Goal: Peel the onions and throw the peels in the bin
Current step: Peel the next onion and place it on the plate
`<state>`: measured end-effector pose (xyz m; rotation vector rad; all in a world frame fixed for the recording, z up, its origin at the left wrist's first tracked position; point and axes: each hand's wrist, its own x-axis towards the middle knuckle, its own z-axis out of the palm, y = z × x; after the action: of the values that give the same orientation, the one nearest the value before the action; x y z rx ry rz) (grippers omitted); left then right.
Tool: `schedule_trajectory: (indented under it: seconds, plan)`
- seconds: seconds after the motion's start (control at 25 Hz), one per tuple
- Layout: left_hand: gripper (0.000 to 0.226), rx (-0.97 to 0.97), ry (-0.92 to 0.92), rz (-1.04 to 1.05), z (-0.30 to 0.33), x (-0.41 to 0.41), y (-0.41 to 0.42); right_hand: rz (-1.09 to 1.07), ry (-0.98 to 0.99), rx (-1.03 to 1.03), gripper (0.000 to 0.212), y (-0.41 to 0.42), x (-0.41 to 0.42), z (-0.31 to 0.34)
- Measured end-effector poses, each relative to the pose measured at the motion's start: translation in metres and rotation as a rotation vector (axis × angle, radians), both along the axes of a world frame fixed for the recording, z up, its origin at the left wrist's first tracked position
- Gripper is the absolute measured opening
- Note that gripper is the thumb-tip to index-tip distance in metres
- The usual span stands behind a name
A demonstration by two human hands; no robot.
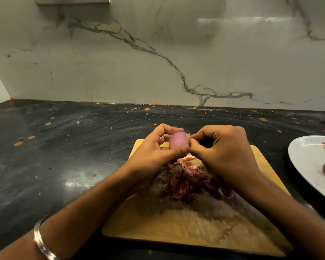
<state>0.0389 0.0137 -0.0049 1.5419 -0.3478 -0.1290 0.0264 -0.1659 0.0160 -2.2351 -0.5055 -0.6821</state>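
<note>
While the left hand (158,149) cupped the onion (179,140), the right hand (221,147) beside it pinched a papery, tear-prone skin flap; the smooth bulb probably needed firm grip.

No readable text

No labels, brands, nos. or signs legible anywhere: counter (64,156), wall, board, plate all w/o print.

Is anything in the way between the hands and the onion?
No. The left hand already holds the onion above the cutting board, and the right hand pinches at its right side. The peels lie below on the board. No bin is in view.
</note>
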Motion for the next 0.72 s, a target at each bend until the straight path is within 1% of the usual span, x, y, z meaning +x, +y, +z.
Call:
schedule_trajectory:
  seconds: [0.2, 0.28, 0.36, 0.44, 0.6, 0.72]
  plan:
    - [0.049, -0.058, 0.021, 0.003, -0.0002, -0.0005, -0.0021, -0.035, -0.108, -0.053, 0.006, 0.0033, 0.0034, -0.0016]
    - [0.048, -0.081, 0.022, -0.013, 0.0007, -0.0001, -0.0027, -0.038, -0.08, 0.027, 0.006, 0.0023, 0.0044, 0.0]
    - [0.045, -0.104, 0.033, -0.039, 0.002, 0.0012, -0.0017, -0.046, 0.006, 0.162, 0.009, -0.0001, 0.0058, 0.002]
    - [0.042, -0.129, 0.058, -0.059, 0.0027, 0.0025, 0.0004, -0.058, 0.06, 0.248, 0.011, -0.0034, 0.008, 0.0028]
    - [0.042, -0.15, 0.089, -0.079, 0.0026, 0.0055, 0.0025, -0.076, 0.041, 0.235, 0.011, -0.0033, 0.0068, 0.003]
    - [0.045, -0.174, 0.119, -0.081, 0.0028, 0.0052, 0.0012, -0.029, 0.038, 0.215, 0.009, -0.0009, 0.0044, 0.0031]
